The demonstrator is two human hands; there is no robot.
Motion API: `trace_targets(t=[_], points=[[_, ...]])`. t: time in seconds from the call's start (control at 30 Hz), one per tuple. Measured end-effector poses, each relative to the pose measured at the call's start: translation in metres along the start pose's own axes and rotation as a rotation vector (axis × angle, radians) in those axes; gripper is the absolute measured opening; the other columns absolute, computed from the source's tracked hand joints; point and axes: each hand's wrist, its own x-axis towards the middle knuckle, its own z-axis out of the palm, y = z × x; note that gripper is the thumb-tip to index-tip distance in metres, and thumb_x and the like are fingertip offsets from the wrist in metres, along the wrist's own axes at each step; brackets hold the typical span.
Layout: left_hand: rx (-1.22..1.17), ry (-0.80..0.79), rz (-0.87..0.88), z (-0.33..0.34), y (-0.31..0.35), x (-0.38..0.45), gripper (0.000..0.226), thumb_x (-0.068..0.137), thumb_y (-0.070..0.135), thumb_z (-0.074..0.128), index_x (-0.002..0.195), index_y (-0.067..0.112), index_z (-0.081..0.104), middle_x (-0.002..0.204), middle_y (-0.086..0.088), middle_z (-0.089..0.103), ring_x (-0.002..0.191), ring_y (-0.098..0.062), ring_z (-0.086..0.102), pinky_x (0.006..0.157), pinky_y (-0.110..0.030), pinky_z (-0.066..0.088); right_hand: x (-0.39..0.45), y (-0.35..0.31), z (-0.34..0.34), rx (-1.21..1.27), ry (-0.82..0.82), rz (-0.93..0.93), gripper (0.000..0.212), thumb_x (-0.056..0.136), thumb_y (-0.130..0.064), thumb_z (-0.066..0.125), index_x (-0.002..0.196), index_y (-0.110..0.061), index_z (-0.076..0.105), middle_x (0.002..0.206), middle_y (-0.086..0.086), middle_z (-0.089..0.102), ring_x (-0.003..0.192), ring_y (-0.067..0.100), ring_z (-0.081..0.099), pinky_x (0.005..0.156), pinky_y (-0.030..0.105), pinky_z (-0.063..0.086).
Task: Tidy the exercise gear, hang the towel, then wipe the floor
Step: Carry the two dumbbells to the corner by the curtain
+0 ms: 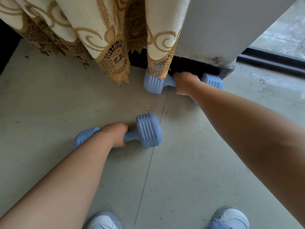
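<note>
Two light blue dumbbells lie on the tiled floor. My left hand (113,134) is wrapped around the handle of the near dumbbell (147,129), which rests in the middle of the floor. My right hand (185,83) grips the handle of the far dumbbell (153,83), which sits against the black skirting at the foot of the wall, partly under the curtain hem. The far dumbbell's right head shows beyond my fist. No towel or cloth is in sight.
A cream and gold lace curtain (99,38) hangs at the top left down to the floor. A grey wall corner (222,30) stands top right, with a black sliding door track (272,61) beside it. The floor (181,171) is speckled with dirt. My two shoes show at the bottom edge.
</note>
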Motion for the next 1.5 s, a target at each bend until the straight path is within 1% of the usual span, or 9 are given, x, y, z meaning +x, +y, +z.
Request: trace_targets(t=[0.1, 0.23, 0.37, 0.57, 0.7, 0.9, 1.03, 1.33, 1.5], points=[[0.051, 0.015, -0.059, 0.003, -0.008, -0.006, 0.033, 0.084, 0.020, 0.059, 0.117, 0.015, 0.056, 0.120, -0.007, 0.061, 0.111, -0.027, 0.060, 0.085, -0.030, 0.048, -0.017, 0.002, 0.006, -0.008, 0.178, -0.086, 0.048, 0.084, -0.009, 0.053, 0.131, -0.005, 0.043, 0.129, 0.018, 0.045, 0.122, 0.036, 0.040, 0.096, 0.042, 0.037], [0.045, 0.042, -0.066, 0.004, -0.005, -0.012, 0.032, 0.085, 0.019, 0.059, 0.116, 0.015, 0.058, 0.121, -0.009, 0.062, 0.112, -0.028, 0.060, 0.087, -0.031, 0.048, -0.045, 0.009, 0.012, 0.038, 0.316, -0.242, 0.042, 0.085, -0.009, 0.050, 0.126, -0.002, 0.051, 0.129, 0.018, 0.047, 0.123, 0.034, 0.041, 0.097, 0.040, 0.038], [0.092, 0.050, -0.027, -0.007, 0.008, -0.012, 0.032, 0.085, 0.021, 0.058, 0.117, 0.016, 0.059, 0.119, -0.008, 0.063, 0.111, -0.028, 0.061, 0.085, -0.029, 0.048, -0.069, 0.014, 0.012, 0.143, 0.157, -0.259, 0.037, 0.089, -0.015, 0.050, 0.124, -0.005, 0.055, 0.122, 0.017, 0.056, 0.116, 0.033, 0.051, 0.093, 0.042, 0.046], [0.188, 0.157, 0.094, -0.032, 0.047, 0.008, 0.027, 0.083, 0.019, 0.057, 0.109, 0.014, 0.063, 0.109, -0.009, 0.066, 0.102, -0.030, 0.064, 0.070, -0.027, 0.042, -0.106, 0.042, 0.023, 0.384, -0.065, -0.075, 0.032, 0.092, -0.017, 0.053, 0.123, -0.009, 0.057, 0.118, 0.010, 0.064, 0.110, 0.026, 0.057, 0.086, 0.026, 0.042], [0.213, 0.171, 0.176, -0.047, 0.074, 0.024, 0.024, 0.081, 0.017, 0.059, 0.104, 0.012, 0.063, 0.107, -0.009, 0.066, 0.098, -0.029, 0.065, 0.066, -0.027, 0.039, -0.127, 0.063, 0.031, 0.578, -0.141, 0.016, 0.034, 0.092, -0.006, 0.046, 0.124, -0.010, 0.058, 0.109, 0.008, 0.062, 0.090, 0.016, 0.050, 0.064, 0.012, 0.038], [0.306, 0.206, 0.231, -0.061, 0.109, 0.044, 0.022, 0.081, 0.016, 0.059, 0.102, 0.010, 0.063, 0.093, -0.006, 0.060, 0.081, -0.027, 0.057, 0.065, -0.027, 0.038, -0.135, 0.086, 0.049, 0.760, -0.087, 0.158, 0.041, 0.086, -0.008, 0.055, 0.127, -0.009, 0.051, 0.121, 0.008, 0.059, 0.096, 0.021, 0.056, 0.078, 0.026, 0.043], [0.354, 0.227, 0.268, -0.067, 0.120, 0.053, 0.022, 0.082, 0.015, 0.058, 0.104, 0.010, 0.062, 0.106, -0.008, 0.066, 0.094, -0.029, 0.064, 0.065, -0.028, 0.038, -0.134, 0.089, 0.052, 1.033, -0.013, 0.256, 0.054, 0.084, -0.009, 0.063, 0.134, -0.016, 0.044, 0.089, 0.001, 0.055, 0.086, 0.021, 0.055, 0.092, 0.041, 0.051], [0.427, 0.261, 0.289, -0.068, 0.121, 0.055, 0.025, 0.089, 0.015, 0.053, 0.113, 0.010, 0.056, 0.117, -0.009, 0.060, 0.107, -0.030, 0.059, 0.075, -0.031, 0.041, -0.124, 0.086, 0.044, 1.169, -0.054, 0.326, 0.055, 0.082, -0.001, 0.064, 0.132, -0.019, 0.049, 0.076, 0.000, 0.041, 0.084, 0.020, 0.051, 0.077, 0.031, 0.052], [0.416, 0.275, 0.318, -0.070, 0.120, 0.052, 0.025, 0.090, 0.015, 0.053, 0.114, 0.010, 0.055, 0.116, -0.010, 0.059, 0.107, -0.030, 0.058, 0.081, -0.035, 0.046, -0.121, 0.084, 0.045, 1.179, -0.017, 0.342, 0.052, 0.082, -0.002, 0.062, 0.131, -0.017, 0.050, 0.073, -0.003, 0.041, 0.077, 0.017, 0.051, 0.079, 0.033, 0.053]])
